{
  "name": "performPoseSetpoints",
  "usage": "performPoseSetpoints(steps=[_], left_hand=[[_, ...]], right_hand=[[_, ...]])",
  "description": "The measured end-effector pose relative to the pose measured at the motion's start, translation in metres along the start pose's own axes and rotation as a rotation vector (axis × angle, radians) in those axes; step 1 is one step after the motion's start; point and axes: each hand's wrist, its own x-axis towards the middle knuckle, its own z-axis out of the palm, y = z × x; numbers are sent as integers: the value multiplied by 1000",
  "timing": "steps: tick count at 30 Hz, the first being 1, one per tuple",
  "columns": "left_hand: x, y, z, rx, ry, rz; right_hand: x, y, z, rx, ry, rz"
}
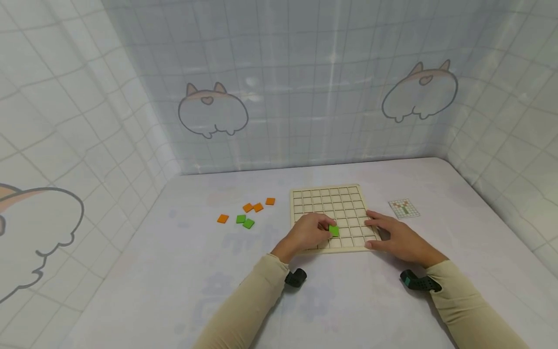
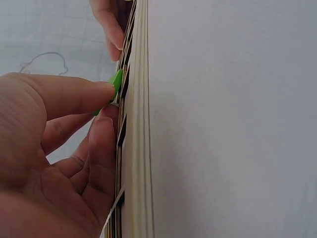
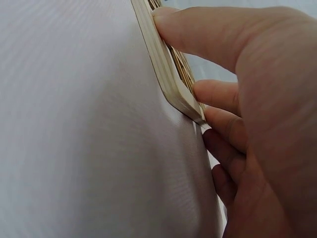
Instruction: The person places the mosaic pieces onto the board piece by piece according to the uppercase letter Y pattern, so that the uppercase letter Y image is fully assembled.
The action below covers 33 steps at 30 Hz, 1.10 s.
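Left hand (image 1: 309,230): pinching a green tile (image 1: 334,231), thumb against fingers; nearer than the right.
Green tile: at the left fingertips, rightward of the palm, at the grid board (image 1: 342,213)'s near rows; thin, square, no long axis.
Right hand (image 1: 398,240): resting on the board's right edge, thumb and fingers apart.
Grid board: pale, wood-like, ridged into square cells; rounded corner.
Orange tiles (image 1: 258,207): flat, smooth-looking, leftward on the counter (image 1: 348,310).
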Motion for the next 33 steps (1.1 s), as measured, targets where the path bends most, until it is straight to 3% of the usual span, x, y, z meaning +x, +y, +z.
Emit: performPoseSetpoints(steps=[15,33], left_hand=[[1,6,-1,20,-8,-17],[-2,4,-1,39,-16,-9]], right_hand=[[-1,0,0,27,12,1],[-2,-2,2,8,13,-10]])
